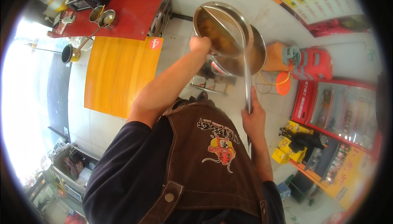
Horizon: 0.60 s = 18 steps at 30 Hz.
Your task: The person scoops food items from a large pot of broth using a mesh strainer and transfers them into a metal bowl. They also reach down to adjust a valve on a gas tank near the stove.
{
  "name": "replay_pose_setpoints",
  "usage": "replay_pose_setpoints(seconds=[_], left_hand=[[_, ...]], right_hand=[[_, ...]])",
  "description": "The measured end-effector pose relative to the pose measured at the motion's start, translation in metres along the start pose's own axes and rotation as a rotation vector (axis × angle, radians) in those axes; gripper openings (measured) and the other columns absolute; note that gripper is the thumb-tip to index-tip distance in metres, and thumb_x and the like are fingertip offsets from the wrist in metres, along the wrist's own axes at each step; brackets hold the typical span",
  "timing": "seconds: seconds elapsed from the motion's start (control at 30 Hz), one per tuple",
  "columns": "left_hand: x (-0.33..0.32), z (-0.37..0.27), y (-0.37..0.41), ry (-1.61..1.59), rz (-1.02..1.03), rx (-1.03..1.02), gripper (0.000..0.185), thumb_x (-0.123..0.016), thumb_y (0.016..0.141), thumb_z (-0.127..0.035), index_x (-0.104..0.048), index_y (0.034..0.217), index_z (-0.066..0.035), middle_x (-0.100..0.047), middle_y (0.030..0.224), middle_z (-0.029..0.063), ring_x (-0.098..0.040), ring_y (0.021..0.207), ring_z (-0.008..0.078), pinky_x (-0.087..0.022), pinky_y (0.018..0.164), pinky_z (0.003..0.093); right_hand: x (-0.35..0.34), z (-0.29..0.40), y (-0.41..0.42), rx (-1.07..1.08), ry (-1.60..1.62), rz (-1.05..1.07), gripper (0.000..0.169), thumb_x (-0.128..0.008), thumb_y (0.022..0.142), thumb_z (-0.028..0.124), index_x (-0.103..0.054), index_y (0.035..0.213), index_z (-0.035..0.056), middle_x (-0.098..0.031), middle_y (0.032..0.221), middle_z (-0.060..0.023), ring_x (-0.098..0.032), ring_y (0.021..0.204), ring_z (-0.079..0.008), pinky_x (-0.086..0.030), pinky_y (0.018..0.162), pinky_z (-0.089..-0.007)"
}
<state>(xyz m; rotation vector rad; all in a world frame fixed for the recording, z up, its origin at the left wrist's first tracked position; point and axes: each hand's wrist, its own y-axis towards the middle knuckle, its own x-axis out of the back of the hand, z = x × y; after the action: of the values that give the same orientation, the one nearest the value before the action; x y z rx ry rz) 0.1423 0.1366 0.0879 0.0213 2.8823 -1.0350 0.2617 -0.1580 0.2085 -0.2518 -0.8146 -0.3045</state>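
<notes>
Ahead of me a round steel vessel (235, 24) is tilted, with brown liquid (215, 33) pooled in its left side. My left hand (200, 44) grips its near left rim. My right hand (254, 116) is closed around a long steel handle (247, 76) that reaches up to the vessel's right rim; its exact join is unclear. Beneath and to the right, partly covered, stands a wider steel pot (260, 44) with cloudy brownish contents. Another steel rim shows behind the tilted vessel and cannot be fully told apart.
Below the pot is a metal burner stand (212, 87). A yellow wooden table (119, 73) and a red table (135, 6) with small steel pots (111, 18) stand left. At right are an orange stool (282, 84), a yellow hose (271, 84) and a red display fridge (302, 101).
</notes>
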Motion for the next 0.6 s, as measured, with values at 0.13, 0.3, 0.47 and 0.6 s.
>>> replay_pose_setpoints(seconds=[0.13,0.3,0.47,0.6], left_hand=[[-0.003,0.002,-0.002,-0.007,-0.001,-0.013,0.024,-0.062,0.084,-0.003,-0.059,0.102,0.012,-0.066,0.091,0.0203,-0.067,0.068,0.0279,-0.054,0.049,0.0339],[-0.005,0.006,-0.003,-0.031,-0.01,0.004,0.022,-0.061,0.084,-0.002,-0.059,0.102,0.011,-0.066,0.091,0.0193,-0.066,0.067,0.0269,-0.054,0.05,0.0346],[-0.006,0.011,0.004,-0.056,0.02,-0.03,0.02,-0.06,0.085,-0.002,-0.06,0.102,0.01,-0.066,0.091,0.0182,-0.066,0.067,0.0263,-0.054,0.05,0.0347],[-0.007,0.007,-0.006,0.017,0.008,0.006,0.022,-0.06,0.085,-0.002,-0.06,0.102,0.011,-0.067,0.092,0.0187,-0.067,0.067,0.0258,-0.055,0.05,0.0351]], right_hand=[[-0.004,0.003,-0.006,-0.027,-0.004,-0.044,0.076,-0.057,0.08,-0.004,-0.037,0.153,0.0047,-0.067,0.112,-0.0233,-0.061,0.077,-0.025,-0.051,0.075,-0.033],[-0.001,-0.001,-0.005,-0.006,0.02,-0.033,0.077,-0.057,0.079,-0.003,-0.037,0.153,0.0055,-0.067,0.108,-0.0228,-0.058,0.074,-0.0246,-0.05,0.073,-0.0331],[-0.008,-0.008,-0.01,0.011,-0.039,-0.059,0.078,-0.057,0.08,-0.003,-0.035,0.154,0.0057,-0.067,0.104,-0.0224,-0.06,0.074,-0.0257,-0.051,0.073,-0.0332],[-0.009,-0.019,-0.005,0.063,-0.004,-0.068,0.077,-0.057,0.08,-0.003,-0.036,0.154,0.0059,-0.067,0.095,-0.0168,-0.058,0.066,-0.0214,-0.05,0.066,-0.0311]])
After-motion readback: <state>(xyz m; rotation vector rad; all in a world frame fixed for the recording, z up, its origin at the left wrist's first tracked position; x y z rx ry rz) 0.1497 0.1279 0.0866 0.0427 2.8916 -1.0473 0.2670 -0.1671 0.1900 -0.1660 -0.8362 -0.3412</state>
